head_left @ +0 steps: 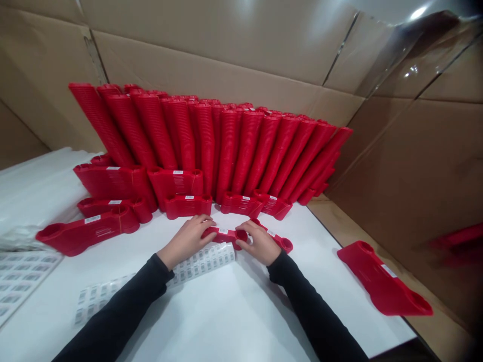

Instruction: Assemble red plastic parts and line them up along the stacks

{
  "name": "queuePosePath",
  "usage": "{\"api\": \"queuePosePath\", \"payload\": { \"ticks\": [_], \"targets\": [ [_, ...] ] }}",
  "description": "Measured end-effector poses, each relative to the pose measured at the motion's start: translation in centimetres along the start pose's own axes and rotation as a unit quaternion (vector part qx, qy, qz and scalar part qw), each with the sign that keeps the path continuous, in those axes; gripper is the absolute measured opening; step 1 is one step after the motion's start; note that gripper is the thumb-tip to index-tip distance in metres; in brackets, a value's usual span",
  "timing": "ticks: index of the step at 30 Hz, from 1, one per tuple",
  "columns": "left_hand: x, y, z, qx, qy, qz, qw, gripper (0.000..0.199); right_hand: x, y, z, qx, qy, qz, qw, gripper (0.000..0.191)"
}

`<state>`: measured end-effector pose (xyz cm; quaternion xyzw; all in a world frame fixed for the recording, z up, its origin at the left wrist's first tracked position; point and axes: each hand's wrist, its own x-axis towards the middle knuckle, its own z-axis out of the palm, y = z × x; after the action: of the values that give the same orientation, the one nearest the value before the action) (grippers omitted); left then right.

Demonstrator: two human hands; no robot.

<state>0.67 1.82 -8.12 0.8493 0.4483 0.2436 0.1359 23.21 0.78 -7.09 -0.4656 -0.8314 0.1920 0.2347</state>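
A small red plastic piece with rounded, hollow ends and a white label on top lies between my hands on the white table. My left hand has its fingers curled round the left end. My right hand grips the right end between thumb and fingers. Just beyond my right hand is another labelled red piece, partly hidden by it. A sheet of barcode stickers lies below the held piece and runs under my left forearm, its near edge curling up.
Tall stacks of nested red pieces lean along the back. Labelled red pieces stand at the left and at the right edge. More sticker sheets and white plastic bags lie on the left. Cardboard walls surround the table.
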Motion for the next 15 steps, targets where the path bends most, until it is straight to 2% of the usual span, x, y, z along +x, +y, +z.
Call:
{"api": "queuePosePath", "payload": {
  "ticks": [4, 8, 12, 15],
  "targets": [
    [0.7, 0.5, 0.7, -0.01, -0.017, 0.031, 0.999, 0.021, -0.3, 0.2, 1.0, 0.055, 0.046, -0.028, 0.997, 0.025],
    [0.9, 0.6, 0.8, -0.023, -0.011, 0.027, 0.999, 0.021, -0.3, 0.3, 1.5, 0.097, 0.086, -0.022, 0.991, 0.033],
    [0.8, 0.8, 0.2, -0.018, -0.003, 0.018, 1.0, 0.025, -0.4, 1.0, 1.6, 0.125, 0.07, 0.007, 0.99, 0.057],
    [0.7, 0.7, 0.0, -0.002, -0.016, 0.024, 1.0, 0.023, -0.5, 1.6, 1.9, 0.149, 0.066, 0.027, 0.986, 0.061]
  ]
}}
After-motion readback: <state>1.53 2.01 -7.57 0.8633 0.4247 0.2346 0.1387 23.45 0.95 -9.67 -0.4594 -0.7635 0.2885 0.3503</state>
